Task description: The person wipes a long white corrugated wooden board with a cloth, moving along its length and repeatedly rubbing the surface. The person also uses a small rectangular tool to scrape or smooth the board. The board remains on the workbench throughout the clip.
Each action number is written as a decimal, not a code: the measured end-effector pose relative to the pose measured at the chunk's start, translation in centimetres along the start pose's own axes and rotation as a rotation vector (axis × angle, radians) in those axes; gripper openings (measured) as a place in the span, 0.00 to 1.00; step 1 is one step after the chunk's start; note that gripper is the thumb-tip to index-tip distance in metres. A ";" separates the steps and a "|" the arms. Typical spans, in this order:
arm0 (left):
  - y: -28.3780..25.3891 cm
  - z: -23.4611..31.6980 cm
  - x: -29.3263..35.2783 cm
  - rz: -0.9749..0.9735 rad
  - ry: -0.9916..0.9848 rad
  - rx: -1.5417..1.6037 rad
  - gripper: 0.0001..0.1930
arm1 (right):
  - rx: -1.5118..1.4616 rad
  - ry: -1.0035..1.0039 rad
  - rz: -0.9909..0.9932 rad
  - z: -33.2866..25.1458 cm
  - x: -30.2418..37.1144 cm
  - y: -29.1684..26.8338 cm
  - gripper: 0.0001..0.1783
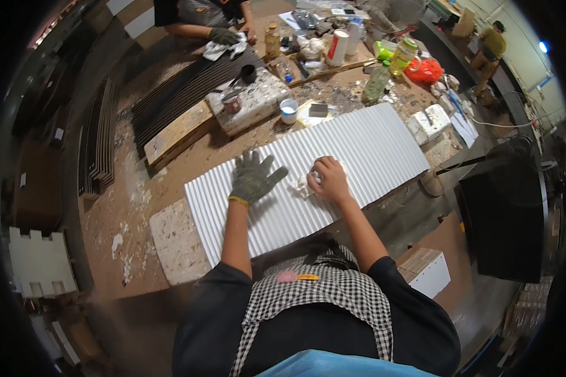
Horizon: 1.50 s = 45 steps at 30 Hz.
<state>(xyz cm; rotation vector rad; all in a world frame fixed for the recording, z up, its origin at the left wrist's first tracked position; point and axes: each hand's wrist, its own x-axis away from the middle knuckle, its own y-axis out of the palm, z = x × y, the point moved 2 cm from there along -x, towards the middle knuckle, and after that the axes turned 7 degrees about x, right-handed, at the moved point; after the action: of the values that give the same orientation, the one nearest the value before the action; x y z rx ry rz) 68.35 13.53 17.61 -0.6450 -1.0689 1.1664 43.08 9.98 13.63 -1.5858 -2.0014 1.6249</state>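
A long white ribbed panel [371, 141] lies across the worktable in front of me, slanting up to the right. My left hand [253, 177], in a dark grey-green work glove with a yellow cuff, rests flat on its left part with the fingers spread. Bare and curled, my right hand [330, 180] presses a crumpled white cloth [303, 185] onto the ribs near the panel's middle. Part of the cloth is hidden under the fingers. Just beyond the panel stand a small white tub [288, 111] and a dark sanding block [318, 110] on a yellowish sheet.
Speckled foam blocks [177, 244] sit at the panel's left end, with another white block [429, 122] at its right. Dark ribbed panels [170, 103] lie far left, where a gloved co-worker's hand [223, 36] holds a cloth. Bottles, jars and a red bag [424, 71] crowd the back.
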 end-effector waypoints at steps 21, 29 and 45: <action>4.1 3.2 -10.1 0.443 -0.064 0.050 0.33 | 0.044 -0.040 -0.165 1.0 -0.3 -1.1 0.15; 3.6 3.6 -10.2 0.416 -0.077 0.067 0.30 | 0.333 0.202 0.024 11.7 -2.7 -6.0 0.11; 4.3 3.1 -10.4 0.479 -0.113 0.046 0.24 | 0.248 0.191 -0.126 14.7 -3.1 -4.9 0.11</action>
<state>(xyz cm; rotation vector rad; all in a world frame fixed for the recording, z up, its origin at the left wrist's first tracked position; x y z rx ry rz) 63.53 4.70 11.78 -0.8345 -1.0056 1.6522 32.08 -1.29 12.76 -1.4348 -1.6947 1.5417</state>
